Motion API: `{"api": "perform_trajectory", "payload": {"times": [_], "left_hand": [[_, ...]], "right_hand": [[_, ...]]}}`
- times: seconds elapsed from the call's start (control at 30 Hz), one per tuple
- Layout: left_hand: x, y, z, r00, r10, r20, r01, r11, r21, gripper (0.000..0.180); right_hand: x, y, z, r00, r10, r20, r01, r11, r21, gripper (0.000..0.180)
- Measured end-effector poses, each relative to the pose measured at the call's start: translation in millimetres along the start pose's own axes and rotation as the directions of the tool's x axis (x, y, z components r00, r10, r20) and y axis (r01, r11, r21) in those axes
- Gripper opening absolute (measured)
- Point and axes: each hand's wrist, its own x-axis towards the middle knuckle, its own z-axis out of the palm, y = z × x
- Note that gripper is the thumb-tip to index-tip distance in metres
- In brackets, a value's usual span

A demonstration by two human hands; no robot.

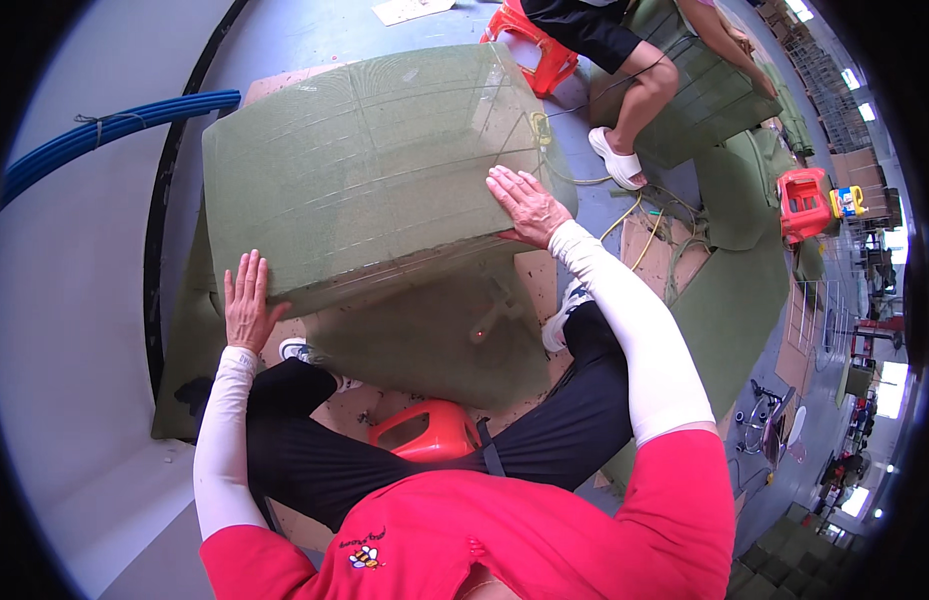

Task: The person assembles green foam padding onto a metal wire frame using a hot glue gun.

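Note:
In front of me stands a large box-like frame wrapped in green mesh, with wire lines showing through its top. My left hand lies flat at its near left corner, fingers stretched out and pointing away from me. At the near right edge my right hand rests palm down on the mesh, its fingers extended. Neither hand grips anything. Between my feet, below the near edge, a green mesh sheet covers the floor. On it is a greenish tool-like shape with a small red light; its kind is unclear.
An orange-red plastic stool is beneath me. Blue tubing bends in from the left. At upper right, another person sits by a second green mesh piece. Yellow cords and a red stool lie to the right.

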Motion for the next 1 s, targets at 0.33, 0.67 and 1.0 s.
{"api": "perform_trajectory", "payload": {"times": [0.33,0.67,1.0], "left_hand": [[132.3,183.5,-4.8,0.95,0.281,-0.138,-0.309,0.916,-0.258,0.087],[139.6,189.2,14.6,0.943,0.325,-0.073,-0.329,0.942,-0.058,0.075],[143.0,191.5,9.4,0.945,0.324,-0.048,-0.326,0.945,-0.035,0.075]], "right_hand": [[0.2,-0.6,-0.5,1.0,-0.013,-0.01,0.013,1.0,0.008,0.09],[-3.1,2.0,-4.4,0.999,-0.034,-0.042,0.035,0.999,0.024,0.093],[-54.3,37.0,-4.3,0.99,0.135,-0.027,-0.137,0.981,-0.138,0.083]]}}
